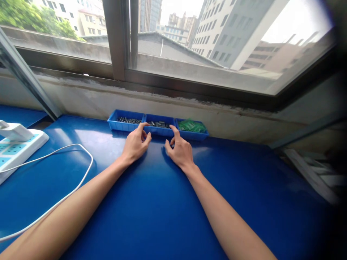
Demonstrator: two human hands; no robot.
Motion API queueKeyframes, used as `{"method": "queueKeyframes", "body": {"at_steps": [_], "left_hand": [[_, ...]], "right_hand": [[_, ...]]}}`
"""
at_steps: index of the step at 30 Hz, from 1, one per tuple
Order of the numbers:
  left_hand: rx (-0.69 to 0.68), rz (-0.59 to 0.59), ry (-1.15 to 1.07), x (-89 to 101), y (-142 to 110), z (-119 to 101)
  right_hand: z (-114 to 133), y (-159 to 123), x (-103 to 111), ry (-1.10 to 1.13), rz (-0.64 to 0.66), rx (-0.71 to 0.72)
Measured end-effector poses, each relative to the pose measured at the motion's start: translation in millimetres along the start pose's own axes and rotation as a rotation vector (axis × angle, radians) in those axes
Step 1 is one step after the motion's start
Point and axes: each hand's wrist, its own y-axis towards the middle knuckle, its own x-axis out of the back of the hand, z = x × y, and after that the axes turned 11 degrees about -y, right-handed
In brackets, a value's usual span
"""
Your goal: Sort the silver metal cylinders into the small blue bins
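Hands (157,145) half-curled — 2 forearms angled inward, near blue bins (159,125)

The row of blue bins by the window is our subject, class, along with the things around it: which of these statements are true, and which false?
1. Three blue bins stand end to end in a row. True.
2. The green plastic lies in the middle bin. False: it lies in the right-hand bin.
3. The left hand and right hand are apart. True.
4. The white cable lies beyond the right forearm. False: it is on the left arm's side.
5. A plug sits in the power strip. True.
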Motion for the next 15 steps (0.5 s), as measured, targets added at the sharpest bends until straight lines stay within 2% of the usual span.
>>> {"method": "queueKeyframes", "body": {"at_steps": [3, 9, 15], "left_hand": [[0.028, -0.005, 0.038, -0.2, 1.5, 3.4], [0.033, 0.020, -0.038, 2.4, 2.8, 9.9], [0.058, 0.074, -0.035, 10.5, 3.5, 12.5]], "right_hand": [[-3.3, 3.1, -5.6, 0.017, -0.017, -0.080], [-13.8, 7.1, -11.3, 0.174, -0.051, -0.105], [-22.2, 3.6, -3.8, 0.093, -0.005, 0.009]]}}
